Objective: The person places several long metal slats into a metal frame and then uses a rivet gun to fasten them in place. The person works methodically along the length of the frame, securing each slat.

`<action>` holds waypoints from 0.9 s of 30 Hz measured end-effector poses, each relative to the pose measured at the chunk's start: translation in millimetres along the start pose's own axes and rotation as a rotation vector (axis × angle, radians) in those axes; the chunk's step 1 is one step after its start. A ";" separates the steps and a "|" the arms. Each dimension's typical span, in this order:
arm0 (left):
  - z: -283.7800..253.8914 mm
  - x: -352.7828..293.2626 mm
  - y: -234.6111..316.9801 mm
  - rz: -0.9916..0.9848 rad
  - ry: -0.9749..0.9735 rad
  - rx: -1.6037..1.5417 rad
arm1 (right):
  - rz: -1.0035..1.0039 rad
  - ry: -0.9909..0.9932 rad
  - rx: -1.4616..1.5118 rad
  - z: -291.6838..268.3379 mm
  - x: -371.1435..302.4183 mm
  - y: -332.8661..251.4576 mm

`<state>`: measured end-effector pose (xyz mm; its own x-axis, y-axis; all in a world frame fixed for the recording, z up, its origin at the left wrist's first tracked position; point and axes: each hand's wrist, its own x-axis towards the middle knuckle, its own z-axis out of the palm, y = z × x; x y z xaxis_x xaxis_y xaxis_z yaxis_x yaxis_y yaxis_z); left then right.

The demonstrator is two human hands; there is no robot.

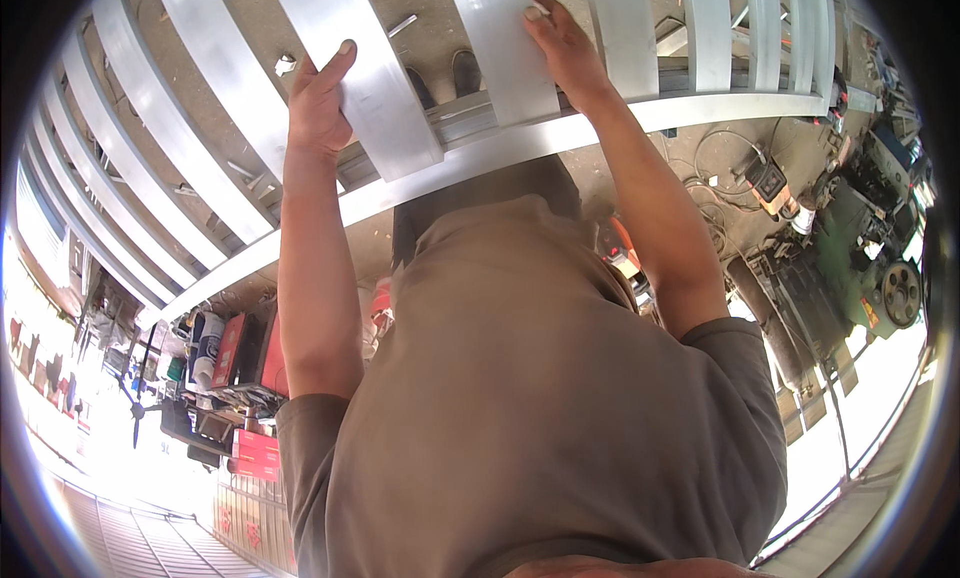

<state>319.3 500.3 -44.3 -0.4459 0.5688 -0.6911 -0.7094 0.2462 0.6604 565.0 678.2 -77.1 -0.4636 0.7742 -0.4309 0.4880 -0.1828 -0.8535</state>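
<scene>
A large frame of flat silvery metal slats spans the far part of the head view, with a long edge rail (500, 150) crossing in front of my waist. My left hand (318, 108) grips one wide slat (385, 108) by its left edge, thumb on the upper face and the other fingers mostly hidden. Further right, my right hand (570, 53) holds the right edge of another slat (497, 53), its thumb lying on the metal. Between these two slats, my shoe (466, 73) shows on the floor beneath.
Off-cuts, such as a small metal strip (402, 26), lie on the dusty floor. An orange and black device (768, 186) with cables sits to the right, near a dark machine with a spoked wheel (900, 294). Red equipment (262, 348) stands at left, above red boxes (256, 454).
</scene>
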 end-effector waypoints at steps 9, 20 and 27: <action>-3.1 3.0 -0.5 -0.019 -0.081 -0.055 | -0.227 -0.237 -0.233 32.3 -84.4 -49.9; 1.3 2.3 -3.3 -0.004 0.031 -0.061 | 0.367 -0.496 -0.038 70.4 -94.9 -58.4; -3.8 9.9 -9.8 0.005 -0.001 -0.045 | 0.395 -0.519 -0.092 71.8 -89.8 -62.6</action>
<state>319.8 500.6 -58.8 -0.4487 0.5707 -0.6877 -0.7314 0.2076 0.6495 523.0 576.7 -6.0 -0.5217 0.2630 -0.8116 0.7452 -0.3226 -0.5836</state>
